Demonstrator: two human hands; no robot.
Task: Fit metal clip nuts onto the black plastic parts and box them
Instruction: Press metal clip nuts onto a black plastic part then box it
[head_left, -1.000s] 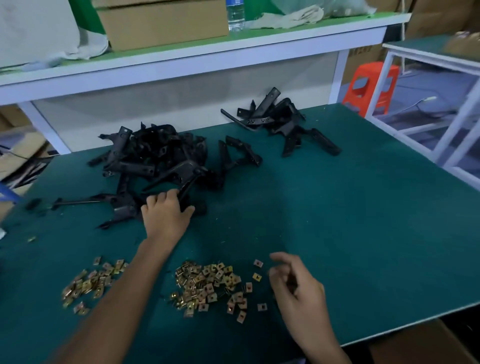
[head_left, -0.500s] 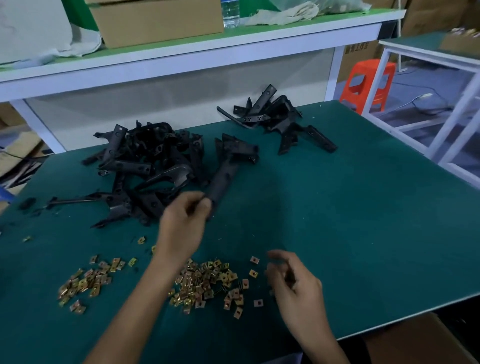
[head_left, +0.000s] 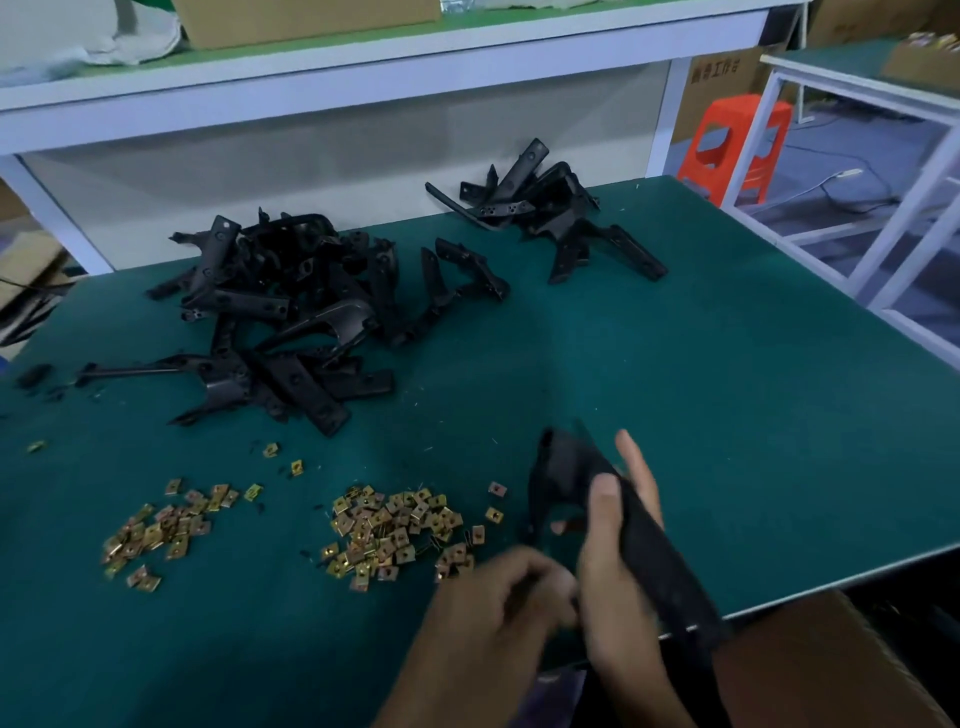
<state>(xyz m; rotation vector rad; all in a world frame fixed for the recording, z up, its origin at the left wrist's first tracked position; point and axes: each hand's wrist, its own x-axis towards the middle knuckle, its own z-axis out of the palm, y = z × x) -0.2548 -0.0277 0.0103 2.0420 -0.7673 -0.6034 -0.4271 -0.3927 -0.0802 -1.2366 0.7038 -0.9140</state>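
The right grip (head_left: 618, 561) is holding a black part (head_left: 563, 467) over the surface's (head_left: 727, 415) near edge, beside the nuts (head_left: 395, 525). The left grip (head_left: 493, 603) is showing blurred; I cannot tell its hold.

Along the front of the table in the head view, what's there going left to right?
Smaller pile of clip nuts, bigger pile of clip nuts, left hand, right hand gripping a black plastic part, cardboard box.
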